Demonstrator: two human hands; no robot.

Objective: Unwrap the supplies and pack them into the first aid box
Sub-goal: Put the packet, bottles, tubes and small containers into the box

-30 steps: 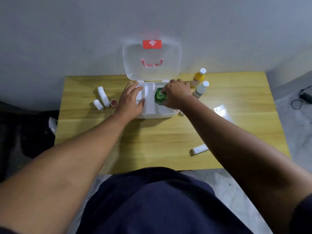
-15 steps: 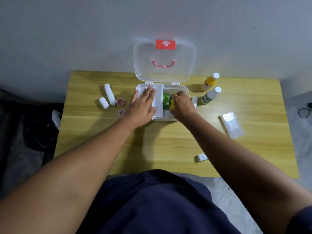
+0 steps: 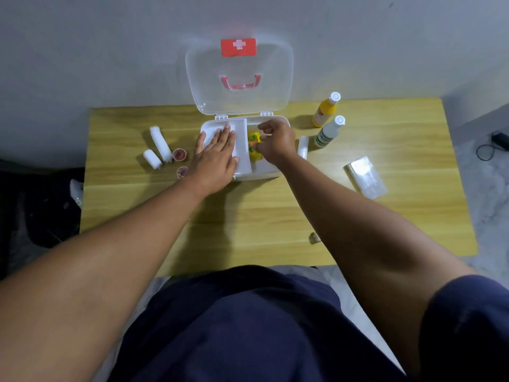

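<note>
The white first aid box (image 3: 264, 172) stands open at the back of the wooden table, its clear lid (image 3: 239, 100) leaning upright with a red cross label. My left hand (image 3: 217, 158) lies flat, fingers spread, on the white insert tray (image 3: 243, 150) in the box's left half. My right hand (image 3: 275, 142) reaches into the right compartment, its fingertips pinched on a yellow and green packet (image 3: 254, 146) that rests low inside. The hand hides the rest of that compartment.
Two white gauze rolls (image 3: 160, 143) and two small red-topped rounds (image 3: 179, 154) lie left of the box. To the right are a white roll (image 3: 303, 146), a yellow bottle (image 3: 325, 110), a white bottle (image 3: 329, 132) and a clear wrapped pack (image 3: 366, 177). A small scrap (image 3: 314, 237) lies near the front edge.
My right hand has lowered the packet into the right compartment and drawn back a little, so more of its yellow shows. My left hand slid onto the tray and stays flat.
</note>
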